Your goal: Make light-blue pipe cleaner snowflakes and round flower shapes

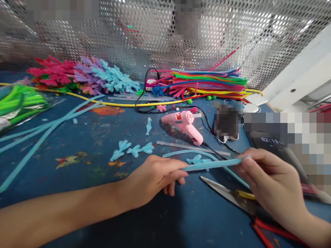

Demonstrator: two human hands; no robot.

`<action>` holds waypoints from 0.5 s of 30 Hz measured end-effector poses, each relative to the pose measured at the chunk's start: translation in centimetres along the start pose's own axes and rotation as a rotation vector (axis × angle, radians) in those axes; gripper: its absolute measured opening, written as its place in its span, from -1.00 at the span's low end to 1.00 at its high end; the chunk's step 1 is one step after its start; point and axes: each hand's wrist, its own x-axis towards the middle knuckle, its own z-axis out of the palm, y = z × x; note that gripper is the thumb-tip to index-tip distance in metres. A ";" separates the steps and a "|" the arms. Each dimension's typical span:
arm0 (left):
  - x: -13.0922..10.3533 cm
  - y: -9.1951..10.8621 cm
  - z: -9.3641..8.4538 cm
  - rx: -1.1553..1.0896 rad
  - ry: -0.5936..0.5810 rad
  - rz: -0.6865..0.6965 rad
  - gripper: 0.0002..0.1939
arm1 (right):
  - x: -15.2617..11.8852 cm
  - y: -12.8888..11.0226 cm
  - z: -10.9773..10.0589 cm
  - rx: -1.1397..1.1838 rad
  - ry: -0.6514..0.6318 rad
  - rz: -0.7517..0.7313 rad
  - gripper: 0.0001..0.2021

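A light blue pipe cleaner (214, 165), apparently doubled into parallel strands, stretches between my two hands. At its left end, the thumb and fingers of my left hand (161, 174) are pinched closed on it. My right hand (274, 182) grips the other end between thumb and forefinger. Just behind it lie a bent blue pipe cleaner (186, 152) and a small blue leafy sprig (198, 159). Two more blue sprigs, one of them here (141, 149), rest left of centre. Open-bladed scissors (224, 192) lie beneath my right hand, which hides part of their handles.
A pink glue gun (183, 124) lies mid-table beside a clear glue stick (191, 148). Bundled coloured pipe cleaners (209, 82) and finished fuzzy sprigs (113, 77) line the perforated metal wall. Long blue pipe cleaners (49, 127) cross at left. A yellow cable (124, 104) runs across the back.
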 end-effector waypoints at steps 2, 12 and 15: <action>-0.2 -0.2 -0.6 0.051 -0.009 0.011 -0.70 | 0.1 0.1 0.0 -0.017 -0.042 0.006 -0.92; -0.9 -1.2 -2.3 0.084 0.001 -0.072 -0.73 | 0.7 -0.9 0.1 -0.175 -0.193 -0.027 -0.83; -1.3 -1.9 -2.7 0.356 0.033 0.166 -0.84 | 0.9 -1.2 0.3 -0.306 -0.278 -0.060 -0.78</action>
